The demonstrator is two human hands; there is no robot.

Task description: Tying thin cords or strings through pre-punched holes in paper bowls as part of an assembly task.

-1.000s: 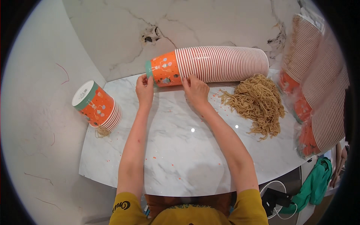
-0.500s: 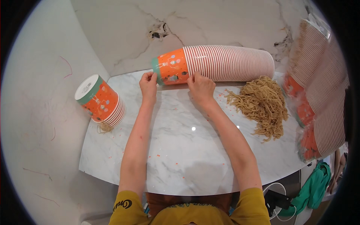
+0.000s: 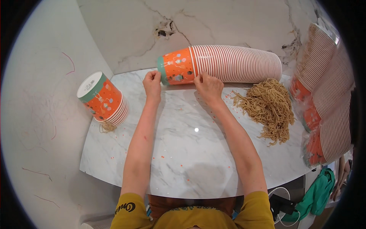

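Observation:
A long stack of paper tubs (image 3: 236, 64) lies on its side along the back of the table, white rims packed to the right. The orange end tub (image 3: 179, 68), with a green base band, points left. My left hand (image 3: 152, 84) is closed, its fingertips pinching at the base edge of that tub. Closed at the near side of its rim is my right hand (image 3: 209, 86). A narrow gap shows between the end tub's rim and the rims behind it.
At left an upside-down stack of tubs (image 3: 103, 99) stands with tan strands under its rim. A heap of tan shredded paper strands (image 3: 272, 110) lies at right. Beyond it are plastic-wrapped tub stacks (image 3: 320, 91). Tiny orange bits dot the marble table (image 3: 183, 141); a green cloth (image 3: 318, 192) hangs lower right.
The whole view has shifted slightly. The end tub's rim now stands a little farther from the stack. Both hands stay at the same tub.

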